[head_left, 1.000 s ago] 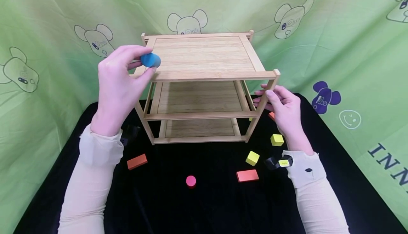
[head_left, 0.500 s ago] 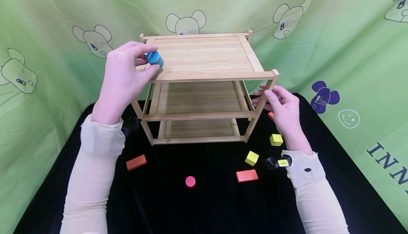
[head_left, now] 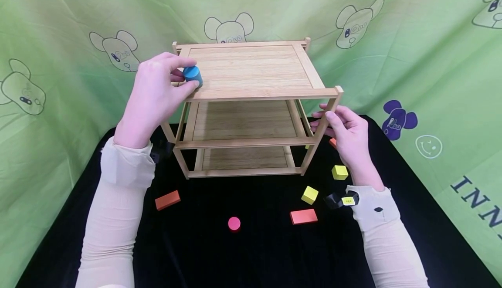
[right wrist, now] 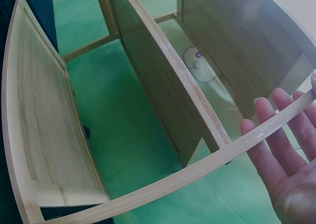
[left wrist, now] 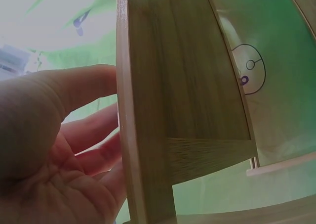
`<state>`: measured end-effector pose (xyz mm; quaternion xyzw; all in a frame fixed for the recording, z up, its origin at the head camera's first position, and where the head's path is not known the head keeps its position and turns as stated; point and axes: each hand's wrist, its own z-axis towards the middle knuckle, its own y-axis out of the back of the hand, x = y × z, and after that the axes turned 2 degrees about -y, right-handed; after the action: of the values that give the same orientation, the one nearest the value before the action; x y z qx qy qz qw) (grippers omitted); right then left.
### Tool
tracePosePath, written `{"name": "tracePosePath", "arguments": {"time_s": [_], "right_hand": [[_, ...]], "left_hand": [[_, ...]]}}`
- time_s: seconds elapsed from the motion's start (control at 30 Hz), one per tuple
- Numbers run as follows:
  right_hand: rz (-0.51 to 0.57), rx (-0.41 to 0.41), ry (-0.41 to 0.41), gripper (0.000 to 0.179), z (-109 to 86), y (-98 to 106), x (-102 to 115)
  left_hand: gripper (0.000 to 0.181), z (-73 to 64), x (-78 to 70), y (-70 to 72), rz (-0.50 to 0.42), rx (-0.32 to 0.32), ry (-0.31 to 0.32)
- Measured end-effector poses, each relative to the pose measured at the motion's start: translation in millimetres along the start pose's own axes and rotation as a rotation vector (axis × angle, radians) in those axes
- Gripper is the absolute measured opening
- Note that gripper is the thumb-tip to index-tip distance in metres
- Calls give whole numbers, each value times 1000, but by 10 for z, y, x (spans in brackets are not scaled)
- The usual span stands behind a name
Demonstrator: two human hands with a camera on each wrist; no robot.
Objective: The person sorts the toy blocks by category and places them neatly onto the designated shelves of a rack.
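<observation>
A blue cylinder block [head_left: 194,77] stands upright at the front left of the top board of a three-tier wooden shelf [head_left: 251,68]. My left hand [head_left: 150,92] pinches it between the thumb and fingers. In the left wrist view the shelf's edge [left wrist: 129,115] hides the block and my fingertips. At the right side, my right hand [head_left: 351,135] holds the shelf's front upright [head_left: 322,127], thumb in front and fingers behind. The right wrist view shows those fingers [right wrist: 276,150] passing behind the wooden bar [right wrist: 197,169].
On the black cloth in front lie a red-orange block [head_left: 167,200], a pink round block [head_left: 234,224] and a coral block [head_left: 303,216]. Two yellow cubes [head_left: 310,195] sit at the right. Behind the shelf hangs a green printed curtain [head_left: 274,9].
My left hand has moved right and slightly inward with the blue cylinder, which has gone from tilted in the air to upright on the top board. The right hand has stayed put.
</observation>
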<state>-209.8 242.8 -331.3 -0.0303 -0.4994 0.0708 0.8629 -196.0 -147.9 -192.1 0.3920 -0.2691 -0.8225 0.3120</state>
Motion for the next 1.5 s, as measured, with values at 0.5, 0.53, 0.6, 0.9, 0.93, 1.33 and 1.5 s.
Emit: {"name": "tracePosePath", "arguments": {"time_s": [0.5,0.53,0.6,0.9,0.93,1.33,1.5], "right_hand": [[-13,4,2,26,-1,5,8],[-8,5,3,26,-1,6,9],[1,6,4,26,-2,7,12],[24,6,7,25,-2,5,15],[22,6,7,25,-2,7,16],[11,4,4,25,-10,10,28],[1,1,1,25,-6,6,28]], "left_hand": [[39,13,11,-8,-8,63,27],[39,14,12,-12,-8,64,26],[39,18,15,-17,-6,63,22],[51,5,-20,24,-21,-29,15],[50,-1,-26,29,-28,-54,7],[42,-88,-82,62,-40,-228,-118],[41,-122,-100,56,-25,-237,-159]]}}
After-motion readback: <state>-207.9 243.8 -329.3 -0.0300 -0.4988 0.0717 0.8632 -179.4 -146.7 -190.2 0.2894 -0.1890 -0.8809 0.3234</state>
